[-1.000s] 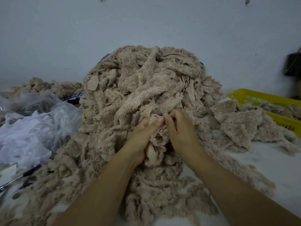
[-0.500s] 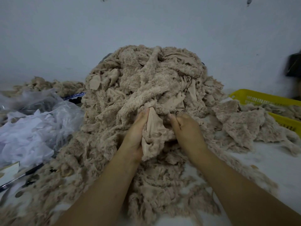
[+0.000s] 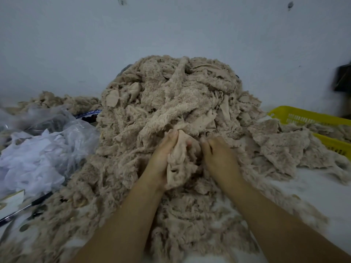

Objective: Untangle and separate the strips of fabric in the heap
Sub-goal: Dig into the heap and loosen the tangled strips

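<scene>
From the head camera, a large heap of fabric strips (image 3: 171,103) rises in the middle of a white table (image 3: 315,188), its back against a pale wall (image 3: 171,25). The strips are beige, some fluffy and some smooth, and lie twisted through one another. The heap spreads forward down to the near edge of the view.

Both bare forearms reach in from below to the front slope of the heap. The left hand (image 3: 161,156) has its fingers curled round a smooth beige strip (image 3: 179,162), which bunches up against its palm; the strip's top end runs into the heap and its lower part hangs beside the wrist. The right hand (image 3: 218,158) lies just beside that strip, back upward, its fingers bent down with the tips sunk into the fabric. Whether it grips a piece there cannot be told.

To the right, a yellow slotted basket (image 3: 303,116) stands on the table, with flat pieces of fluffy fabric (image 3: 281,149) draped over its near rim and spreading onto the table. To the left lie clear plastic bags (image 3: 62,133) with white material (image 3: 32,160) in and around them. Behind them is a smaller beige pile (image 3: 62,101). At the lower left edge, a dark-handled tool (image 3: 28,206) lies partly under loose fluff; its kind is unclear. A dark object (image 3: 343,76) sits blurred at the right edge.
</scene>
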Action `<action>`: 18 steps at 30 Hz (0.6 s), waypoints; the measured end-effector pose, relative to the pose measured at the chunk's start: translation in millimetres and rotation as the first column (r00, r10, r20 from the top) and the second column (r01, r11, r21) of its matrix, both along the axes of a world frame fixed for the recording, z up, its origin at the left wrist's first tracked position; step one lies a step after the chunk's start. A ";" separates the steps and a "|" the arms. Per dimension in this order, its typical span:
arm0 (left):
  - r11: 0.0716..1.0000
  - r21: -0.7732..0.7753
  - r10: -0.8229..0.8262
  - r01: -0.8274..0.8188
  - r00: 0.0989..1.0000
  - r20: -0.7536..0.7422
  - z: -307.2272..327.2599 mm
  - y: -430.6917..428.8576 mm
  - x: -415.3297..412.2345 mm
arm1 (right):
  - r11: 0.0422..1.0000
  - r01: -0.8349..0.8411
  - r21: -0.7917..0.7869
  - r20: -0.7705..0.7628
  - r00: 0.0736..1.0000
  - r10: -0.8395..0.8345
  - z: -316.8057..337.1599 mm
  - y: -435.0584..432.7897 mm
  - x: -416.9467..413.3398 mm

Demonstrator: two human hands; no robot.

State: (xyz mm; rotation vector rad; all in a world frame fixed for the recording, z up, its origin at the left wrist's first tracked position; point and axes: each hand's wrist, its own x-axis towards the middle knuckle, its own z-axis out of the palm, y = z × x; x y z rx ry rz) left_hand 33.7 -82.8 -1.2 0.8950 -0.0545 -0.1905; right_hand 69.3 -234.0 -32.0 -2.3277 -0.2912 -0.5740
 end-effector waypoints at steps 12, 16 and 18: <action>0.833 0.553 -0.033 -0.031 0.994 0.105 -8.1 -8.2 -3.2 | 0.922 -0.309 0.233 0.026 0.950 0.312 14.3 -0.7 -12.8; 0.846 0.533 -0.094 0.025 0.990 0.103 -4.9 -2.8 -4.2 | 0.984 -0.166 -0.060 -0.051 0.985 0.163 12.7 -8.2 -2.4; 0.940 0.325 -0.130 0.104 0.990 0.059 -0.9 4.8 -8.0 | 0.987 -0.063 -0.150 -0.094 0.994 0.049 10.1 -11.2 4.2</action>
